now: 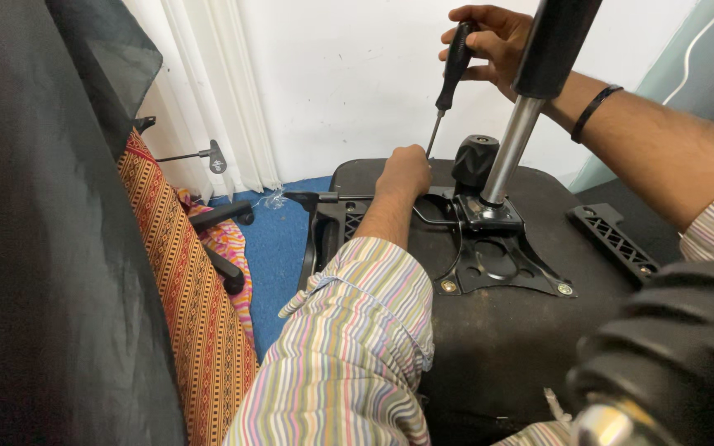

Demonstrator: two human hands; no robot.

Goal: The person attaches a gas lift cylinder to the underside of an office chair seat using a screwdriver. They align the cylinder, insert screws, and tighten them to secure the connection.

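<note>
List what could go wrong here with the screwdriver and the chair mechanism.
1. The left hand rests right beside the tip of the screwdriver; if the tip slips, it might jab those knuckles.
2. The right hand grips only the top of the handle, so the long shaft may wobble off its seat.
3. The gas-lift column stands close beside the tool and may hamper its turning.

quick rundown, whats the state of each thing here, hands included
right hand: closed on the screwdriver grip
screwdriver: upright, tip down by the left hand
left hand: fisted on the mechanism
chair seat: upside down
mechanism plate: screwed onto the seat
gas cylinder: standing in the plate
</note>
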